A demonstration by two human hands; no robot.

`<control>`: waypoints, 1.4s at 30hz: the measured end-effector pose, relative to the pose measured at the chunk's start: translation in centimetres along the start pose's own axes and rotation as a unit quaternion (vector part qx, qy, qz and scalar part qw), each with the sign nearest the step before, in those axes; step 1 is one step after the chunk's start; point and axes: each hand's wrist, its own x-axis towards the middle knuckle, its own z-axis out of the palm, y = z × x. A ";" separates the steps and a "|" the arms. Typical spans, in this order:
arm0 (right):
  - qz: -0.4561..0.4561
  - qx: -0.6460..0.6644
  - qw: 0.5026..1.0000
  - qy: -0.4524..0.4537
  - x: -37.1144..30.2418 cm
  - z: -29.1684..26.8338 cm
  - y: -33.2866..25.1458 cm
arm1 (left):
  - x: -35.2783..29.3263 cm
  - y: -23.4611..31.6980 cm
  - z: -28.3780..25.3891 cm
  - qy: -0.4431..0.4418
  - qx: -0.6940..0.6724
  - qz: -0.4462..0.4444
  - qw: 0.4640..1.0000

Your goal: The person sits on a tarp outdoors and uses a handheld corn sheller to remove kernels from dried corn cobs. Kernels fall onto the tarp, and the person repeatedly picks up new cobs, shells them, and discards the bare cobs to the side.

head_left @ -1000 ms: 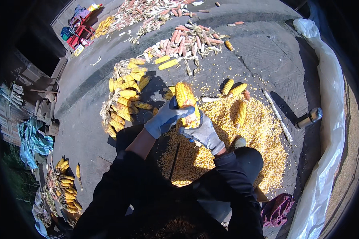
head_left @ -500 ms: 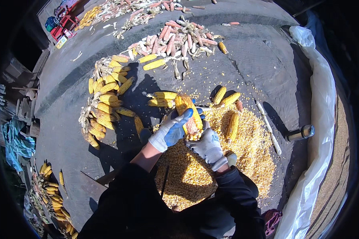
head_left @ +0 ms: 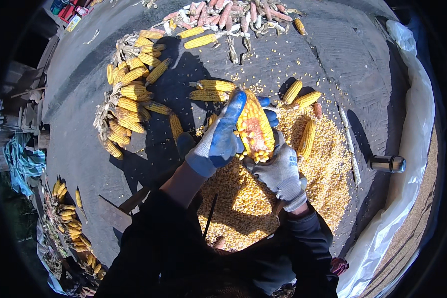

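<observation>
Between both hands, above a heap of loose yellow kernels [head_left: 328, 184], is a partly shelled ear of corn [head_left: 256, 121]. Yellow kernels still cover its upper part, while a pale reddish patch of bare cob shows lower down. My left hand [head_left: 217, 141], in a grey glove with a blue coating, grips the ear from the left side. On its lower right, my right hand [head_left: 282, 171], gloved in grey, closes round the ear's bottom end; some of its blue fingertips show behind the cob. A few loose kernels lie at the lower end, by the right thumb.
Several whole ears [head_left: 129, 99] with husks lie in a row at left. Two ears [head_left: 211, 90] lie just beyond my hands. Stripped cobs [head_left: 223, 17] are piled at the far side. A metal flask [head_left: 388, 164] and white plastic sheeting [head_left: 382, 233] are at right.
Both hands have come up nearer to the camera with the ear, which now looks larger and more of its bare patch faces me. The whole view has shifted slightly.
</observation>
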 end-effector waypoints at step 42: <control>-0.017 0.326 0.941 0.092 -0.5 -6.4 -2.2 | -0.6 -4.2 0.8 -0.066 0.294 -0.143 0.943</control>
